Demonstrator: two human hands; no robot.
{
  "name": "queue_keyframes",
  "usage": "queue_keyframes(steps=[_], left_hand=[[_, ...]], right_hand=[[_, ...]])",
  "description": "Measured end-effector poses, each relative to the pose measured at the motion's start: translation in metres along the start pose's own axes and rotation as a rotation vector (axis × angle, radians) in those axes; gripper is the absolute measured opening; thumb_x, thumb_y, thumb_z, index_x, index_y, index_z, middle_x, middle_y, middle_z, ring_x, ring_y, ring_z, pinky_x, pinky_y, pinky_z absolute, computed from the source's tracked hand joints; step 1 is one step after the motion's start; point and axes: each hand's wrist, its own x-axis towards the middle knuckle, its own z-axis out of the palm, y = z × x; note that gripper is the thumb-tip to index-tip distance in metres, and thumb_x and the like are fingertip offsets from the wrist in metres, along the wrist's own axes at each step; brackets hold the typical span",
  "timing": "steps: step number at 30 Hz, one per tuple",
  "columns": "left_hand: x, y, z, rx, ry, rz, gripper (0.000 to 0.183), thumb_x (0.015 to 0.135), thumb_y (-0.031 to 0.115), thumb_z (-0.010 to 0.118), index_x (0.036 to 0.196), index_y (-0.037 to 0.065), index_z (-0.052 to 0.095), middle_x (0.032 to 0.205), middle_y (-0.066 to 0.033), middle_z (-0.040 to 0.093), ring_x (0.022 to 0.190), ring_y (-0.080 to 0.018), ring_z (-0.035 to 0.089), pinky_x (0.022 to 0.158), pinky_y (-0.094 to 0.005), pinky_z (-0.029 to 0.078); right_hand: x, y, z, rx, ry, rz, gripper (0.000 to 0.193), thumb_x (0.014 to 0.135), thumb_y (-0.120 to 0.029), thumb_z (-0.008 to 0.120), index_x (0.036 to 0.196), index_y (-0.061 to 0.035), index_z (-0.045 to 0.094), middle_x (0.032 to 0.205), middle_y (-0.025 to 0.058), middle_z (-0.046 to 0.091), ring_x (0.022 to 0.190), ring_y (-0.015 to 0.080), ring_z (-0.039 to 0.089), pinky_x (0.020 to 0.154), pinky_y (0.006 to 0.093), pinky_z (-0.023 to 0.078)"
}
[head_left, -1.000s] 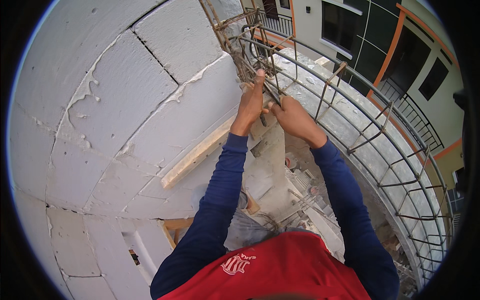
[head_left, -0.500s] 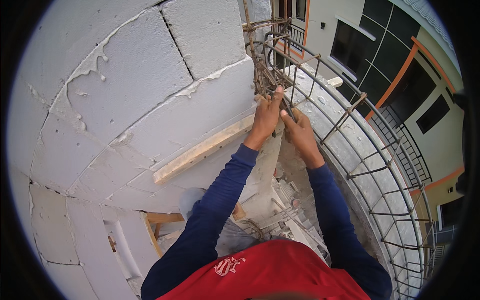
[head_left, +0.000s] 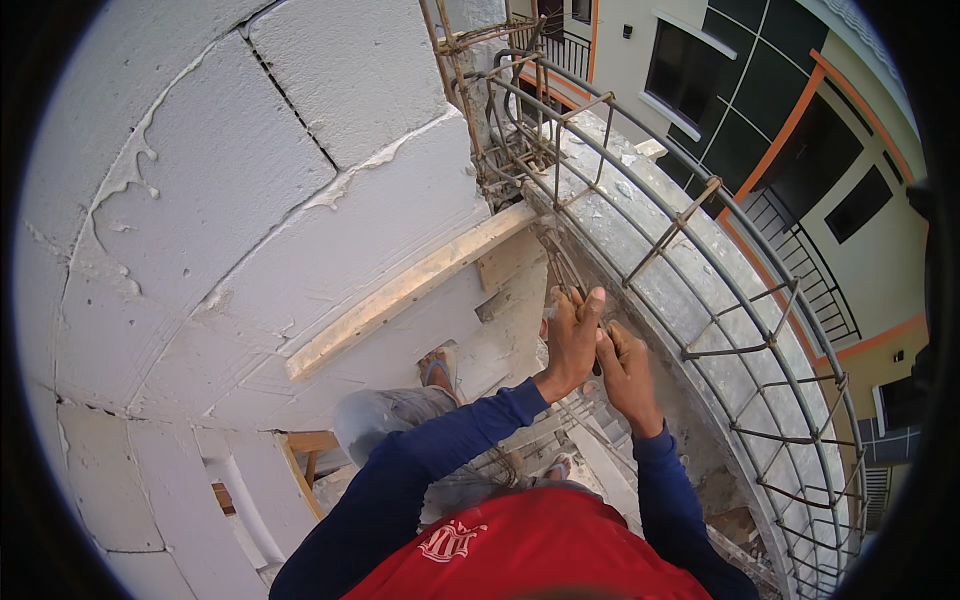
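Both hands are close together in front of me, below the end of a curved rebar cage (head_left: 690,225). My left hand (head_left: 572,345) is closed, thumb up, on slim dark metal pincers (head_left: 566,266), whose two thin arms stick out beyond the fingers. My right hand (head_left: 630,380) is just right of it, with fingers curled in; a dark handle end shows between the two hands. What lies inside the right fingers is mostly hidden. At the cage's far end, bent bars and tie wire meet a rusty upright bar bundle (head_left: 465,100) by the wall.
A pale block wall (head_left: 370,210) with mortar joints rises at left; a wooden batten (head_left: 410,290) lies against it. A curved concrete ledge (head_left: 655,235) runs beneath the cage. My sandalled foot (head_left: 438,368) and rubble are below. A building with dark windows (head_left: 690,85) stands beyond.
Both hands have come away from the bar joint at the cage's end, down and toward me, with the pincers. The view has shifted, so the joint and wall appear further left.
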Motion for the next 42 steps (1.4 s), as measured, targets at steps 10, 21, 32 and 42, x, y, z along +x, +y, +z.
queue_keyframes(steps=[10, 21, 32, 42], left_hand=[[-0.024, 0.039, -0.048, 0.166, -0.088, 0.253, 0.041, 0.105, 0.034, 0.056, 0.123, -0.002, 0.057, 0.115, -0.0141, 0.06, 0.104, -0.0204, 0.058, 0.091, -0.0359, 0.048], [-0.253, 0.015, -0.189, 1.013, 0.067, 0.452, 0.033, 0.081, 0.01, 0.078, 0.102, 0.002, 0.054, 0.093, -0.0155, 0.055, 0.083, -0.0321, 0.054, 0.074, -0.0422, 0.046], [-0.385, -0.058, -0.213, 0.985, 0.151, -0.018, 0.042, 0.087, 0.017, 0.079, 0.116, 0.001, 0.053, 0.115, -0.022, 0.05, 0.105, -0.04, 0.056, 0.09, -0.0465, 0.05], [-0.373, -0.04, -0.21, 0.963, 0.15, 0.085, 0.022, 0.098, 0.014, 0.067, 0.111, 0.001, 0.054, 0.107, -0.0187, 0.054, 0.092, -0.0375, 0.06, 0.08, -0.0437, 0.052]], right_hand=[[0.0, -0.05, 0.029, 0.228, 0.121, -0.024, 0.035, 0.111, -0.029, 0.046, 0.089, -0.002, 0.049, 0.063, 0.0061, 0.053, 0.051, 0.017, 0.05, 0.05, 0.0344, 0.04], [0.129, -0.077, 0.089, -0.068, 0.271, -0.244, 0.03, 0.108, -0.025, 0.05, 0.098, 0.0037, 0.049, 0.067, 0.0295, 0.058, 0.062, 0.0494, 0.059, 0.056, 0.053, 0.044], [-0.074, 0.007, 0.062, 0.576, -0.111, 0.284, 0.035, 0.102, -0.033, 0.069, 0.1, 0.0016, 0.066, 0.064, -0.0067, 0.05, 0.054, 0.0036, 0.044, 0.05, 0.0249, 0.035], [-0.174, 0.036, 0.077, 0.343, -0.632, 0.167, 0.028, 0.096, -0.025, 0.075, 0.097, 0.0034, 0.073, 0.065, -0.0029, 0.048, 0.063, 0.0071, 0.041, 0.055, 0.0314, 0.035]])
